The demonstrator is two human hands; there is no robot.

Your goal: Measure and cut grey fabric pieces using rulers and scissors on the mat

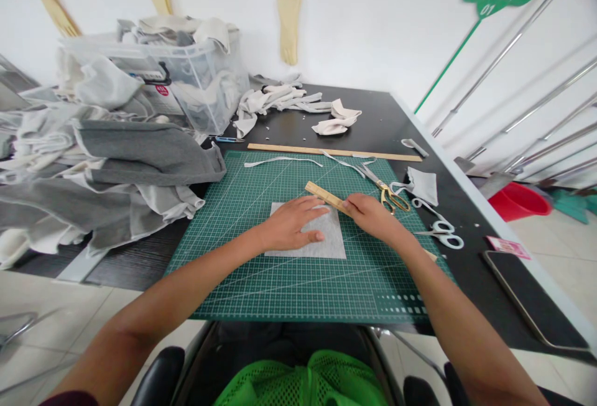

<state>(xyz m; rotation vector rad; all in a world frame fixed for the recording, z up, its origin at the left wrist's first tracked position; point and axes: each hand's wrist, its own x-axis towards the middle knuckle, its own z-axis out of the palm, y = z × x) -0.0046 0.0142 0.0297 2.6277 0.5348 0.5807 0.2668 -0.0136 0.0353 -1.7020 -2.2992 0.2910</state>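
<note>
Scissors (389, 198) perhaps against right hand (370, 213), ruler (321, 194)

Cloth square (332, 239): grey, matt, felt-like fibrous surface.
Short ruler (319, 193): pale wood, smooth, unvarnished look.
Cutting mat (280, 288): green plastic, matt, with a printed grid.
Scissors (383, 189): metal, with glossy gold handles.
Storage bin (205, 83): clear plastic, shiny.
Table (382, 126): black, matt, with a faint wood grain.

Your left hand (291, 222) lies flat on the grey fabric square (326, 241) in the middle of the green cutting mat (261, 281). Your right hand (370, 213) grips the short wooden ruler (321, 194) resting on the square's far right corner. Gold scissors (387, 193) lie near the mat's right edge, white scissors (443, 232) just beyond it on the black table (466, 269).
</note>
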